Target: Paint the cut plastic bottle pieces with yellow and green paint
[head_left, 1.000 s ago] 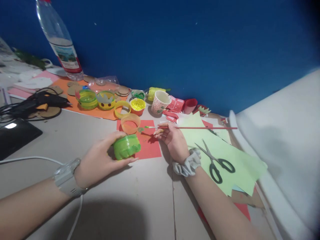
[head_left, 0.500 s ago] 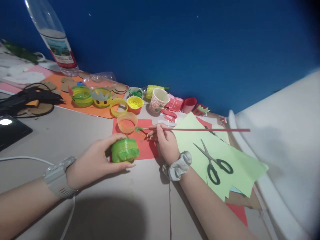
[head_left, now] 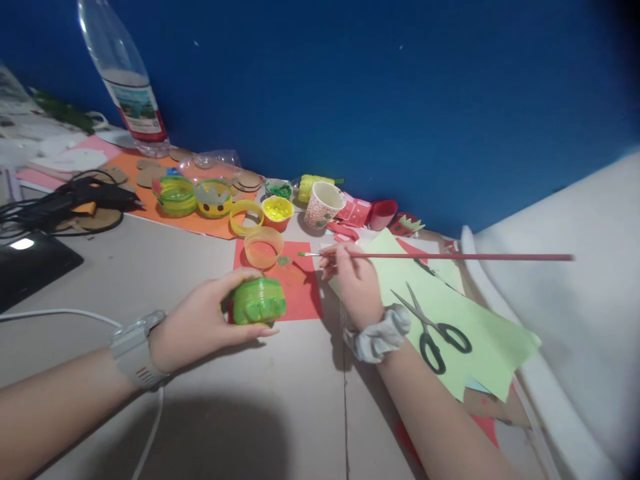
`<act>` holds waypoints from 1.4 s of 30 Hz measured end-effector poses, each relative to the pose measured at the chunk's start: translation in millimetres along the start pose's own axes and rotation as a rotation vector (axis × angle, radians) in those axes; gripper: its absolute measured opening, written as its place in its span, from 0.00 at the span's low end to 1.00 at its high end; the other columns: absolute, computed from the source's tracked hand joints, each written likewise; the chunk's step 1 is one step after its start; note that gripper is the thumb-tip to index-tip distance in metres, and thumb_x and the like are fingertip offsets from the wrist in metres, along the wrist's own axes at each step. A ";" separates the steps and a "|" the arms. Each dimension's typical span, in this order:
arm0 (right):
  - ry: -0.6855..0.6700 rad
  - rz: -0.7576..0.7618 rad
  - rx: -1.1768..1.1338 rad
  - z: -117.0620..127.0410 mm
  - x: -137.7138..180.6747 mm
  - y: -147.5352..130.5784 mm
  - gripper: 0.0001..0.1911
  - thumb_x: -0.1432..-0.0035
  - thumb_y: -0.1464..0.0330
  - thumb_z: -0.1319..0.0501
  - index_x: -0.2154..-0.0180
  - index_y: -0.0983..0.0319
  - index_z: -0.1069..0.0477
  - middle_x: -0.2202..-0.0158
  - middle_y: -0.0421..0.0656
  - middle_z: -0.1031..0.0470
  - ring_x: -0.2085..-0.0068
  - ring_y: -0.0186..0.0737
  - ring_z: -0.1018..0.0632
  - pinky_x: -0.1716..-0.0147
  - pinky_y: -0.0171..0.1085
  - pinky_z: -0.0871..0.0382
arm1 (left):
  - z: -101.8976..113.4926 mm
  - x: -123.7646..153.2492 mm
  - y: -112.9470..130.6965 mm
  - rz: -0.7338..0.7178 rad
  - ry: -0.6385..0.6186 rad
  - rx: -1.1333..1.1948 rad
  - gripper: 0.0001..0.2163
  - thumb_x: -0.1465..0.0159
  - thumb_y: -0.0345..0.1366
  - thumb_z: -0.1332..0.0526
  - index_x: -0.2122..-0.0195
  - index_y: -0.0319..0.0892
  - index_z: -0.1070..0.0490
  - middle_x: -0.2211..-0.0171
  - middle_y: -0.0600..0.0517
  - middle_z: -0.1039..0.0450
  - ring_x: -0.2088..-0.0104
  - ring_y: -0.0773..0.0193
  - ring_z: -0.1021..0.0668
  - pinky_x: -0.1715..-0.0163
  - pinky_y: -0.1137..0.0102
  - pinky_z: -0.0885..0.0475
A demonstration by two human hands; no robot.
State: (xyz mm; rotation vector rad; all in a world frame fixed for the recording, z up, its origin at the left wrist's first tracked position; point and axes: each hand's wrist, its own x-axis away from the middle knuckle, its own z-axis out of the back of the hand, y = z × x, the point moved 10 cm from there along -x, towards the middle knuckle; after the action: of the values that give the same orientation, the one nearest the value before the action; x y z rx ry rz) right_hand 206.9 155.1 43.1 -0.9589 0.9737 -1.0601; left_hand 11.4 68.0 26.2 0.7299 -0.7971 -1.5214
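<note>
My left hand (head_left: 215, 310) grips a green-painted plastic bottle piece (head_left: 260, 301) between thumb and fingers, over the edge of a red paper sheet (head_left: 300, 293). In my right hand (head_left: 353, 283) is a long red-handled paintbrush (head_left: 450, 257), held nearly level. Its green-tipped bristles point left, above the sheet and apart from the bottle piece. A green paint smear shows on the sheet near a pale orange plastic ring (head_left: 264, 248). Behind stand a small cup of yellow paint (head_left: 278, 210) and a cup of green paint (head_left: 279, 189).
Black-handled scissors (head_left: 433, 330) lie on light green paper (head_left: 480, 340) under my right forearm's side. A patterned paper cup (head_left: 323, 207), crown-decorated rings (head_left: 214, 199) and a tall bottle (head_left: 133, 100) line the blue wall. A glue gun (head_left: 107, 195) lies left, near a white cable (head_left: 154, 427).
My right hand has drawn the paintbrush to the right, lifting its bristles away from the green smear. My left hand keeps its hold on the bottle piece. The view has shifted slightly.
</note>
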 end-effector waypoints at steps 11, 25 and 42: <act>-0.323 -0.035 -0.386 -32.1 23.2 -46.9 0.14 0.35 0.57 0.44 0.68 0.59 0.32 0.79 0.37 0.31 0.77 0.35 0.27 0.76 0.35 0.31 | 20.8 23.7 -1.7 -0.287 0.278 0.227 0.28 0.50 0.45 0.26 0.50 0.53 0.36 0.50 0.48 0.26 0.47 0.51 0.23 0.42 0.52 0.29; -0.319 0.004 -0.452 -27.4 25.0 -55.9 0.12 0.33 0.59 0.44 0.66 0.59 0.31 0.74 0.38 0.27 0.74 0.34 0.24 0.75 0.34 0.28 | 25.2 25.8 2.7 -0.339 0.304 0.243 0.30 0.52 0.39 0.25 0.50 0.55 0.36 0.52 0.53 0.25 0.51 0.51 0.20 0.43 0.52 0.28; -0.418 0.105 -0.284 -27.3 33.7 -78.1 0.11 0.30 0.67 0.46 0.61 0.58 0.26 0.68 0.39 0.23 0.67 0.32 0.21 0.65 0.32 0.24 | 16.8 21.5 7.1 -0.405 0.253 0.227 0.26 0.47 0.43 0.27 0.50 0.50 0.35 0.54 0.49 0.25 0.54 0.55 0.20 0.51 0.60 0.24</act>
State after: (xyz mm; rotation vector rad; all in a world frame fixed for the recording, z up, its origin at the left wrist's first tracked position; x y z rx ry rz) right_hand 168.5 102.2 104.0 -1.2862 0.8253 -0.6056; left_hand -0.4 47.4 41.5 1.2869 -0.6608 -1.6646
